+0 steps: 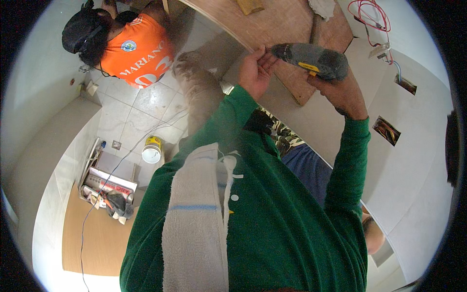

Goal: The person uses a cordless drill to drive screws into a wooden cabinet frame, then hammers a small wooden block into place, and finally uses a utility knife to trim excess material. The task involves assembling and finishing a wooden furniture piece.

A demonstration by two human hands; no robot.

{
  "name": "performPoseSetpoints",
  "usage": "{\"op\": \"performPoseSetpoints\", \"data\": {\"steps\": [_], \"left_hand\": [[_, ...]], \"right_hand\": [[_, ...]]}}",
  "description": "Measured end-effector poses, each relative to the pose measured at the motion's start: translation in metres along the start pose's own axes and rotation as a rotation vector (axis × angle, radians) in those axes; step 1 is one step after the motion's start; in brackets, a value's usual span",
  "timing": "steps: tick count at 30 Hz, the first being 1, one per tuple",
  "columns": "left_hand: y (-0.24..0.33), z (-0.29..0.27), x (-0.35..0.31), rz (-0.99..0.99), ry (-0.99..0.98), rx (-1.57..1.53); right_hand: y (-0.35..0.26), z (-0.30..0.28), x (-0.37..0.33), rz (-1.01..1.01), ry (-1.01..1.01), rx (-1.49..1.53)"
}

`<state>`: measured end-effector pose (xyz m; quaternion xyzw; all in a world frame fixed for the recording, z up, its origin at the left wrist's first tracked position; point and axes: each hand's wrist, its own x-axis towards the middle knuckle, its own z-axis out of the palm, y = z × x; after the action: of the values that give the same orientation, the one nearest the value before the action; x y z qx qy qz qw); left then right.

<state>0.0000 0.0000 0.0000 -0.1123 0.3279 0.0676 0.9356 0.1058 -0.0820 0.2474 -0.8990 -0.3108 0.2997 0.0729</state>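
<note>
A dark grey power drill (316, 59) with a yellow mark lies sideways in front of me, its nose toward the left. My right hand (338, 92) is wrapped round its handle. At the drill's nose, my left hand (257, 72) has thumb and forefinger pinched together, the other fingers half curled. What sits in that pinch is too small to make out. Beneath and beyond the drill are brown wooden boards (284, 27), one with a narrow end (297, 92) pointing back toward me. A small wood block (250, 5) rests on the boards' far part.
A co-worker in an orange shirt (138, 51) is at the far left. On the tiled floor stand a yellow-and-white bucket (152, 152) and an open carton (109, 181), with a thin cable (121, 159) running past. Red wires (372, 19) and open wall boxes (387, 130) line the right wall.
</note>
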Motion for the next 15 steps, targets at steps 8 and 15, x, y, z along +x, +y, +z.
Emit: {"op": "performPoseSetpoints", "data": {"steps": [8, 15], "left_hand": [[0.022, 0.0, -0.03, 0.043, 0.08, -0.126], [-0.004, 0.012, -0.013, 0.042, 0.056, -0.107]], "right_hand": [[-0.019, 0.019, 0.006, -0.075, 0.0, 0.04], [0.014, 0.005, 0.008, -0.184, 0.034, -0.08]]}}
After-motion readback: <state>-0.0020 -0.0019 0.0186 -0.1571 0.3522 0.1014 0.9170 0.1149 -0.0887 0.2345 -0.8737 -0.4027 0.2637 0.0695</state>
